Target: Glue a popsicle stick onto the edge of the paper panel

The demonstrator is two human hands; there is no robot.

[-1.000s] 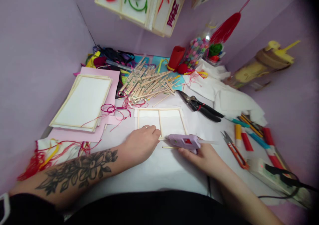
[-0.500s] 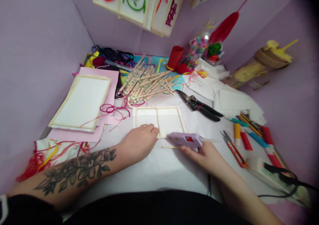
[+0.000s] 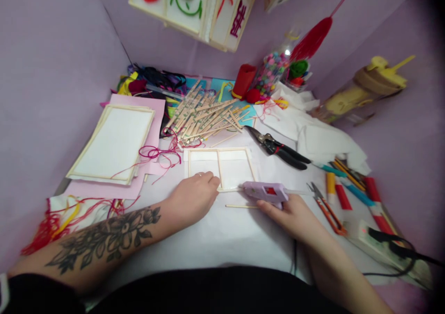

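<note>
A lilac hot glue gun (image 3: 262, 191) lies in the grip of my right hand (image 3: 290, 214), its nozzle pointing left along the near edge of a small frame of thin wooden sticks (image 3: 219, 161) over white paper. Glossy glue shows on that edge beside the nozzle. With curled fingers, my left hand (image 3: 196, 195) presses on the frame's near left part and hides that corner. A loose wooden stick (image 3: 239, 206) lies on the white work surface below the gun, partly covered by my right hand.
Behind the frame are a pile of wooden sticks (image 3: 205, 114) and black-handled pruning shears (image 3: 278, 149). Finished white panels (image 3: 111, 140) are stacked left. Orange-handled snips (image 3: 327, 207), markers (image 3: 342, 195) and a power strip (image 3: 385, 249) lie right. A decorated lantern (image 3: 194, 8) hangs overhead.
My right hand has slid the glue gun a little to the right along the frame's near edge. My left hand stays nearly in place on the frame.
</note>
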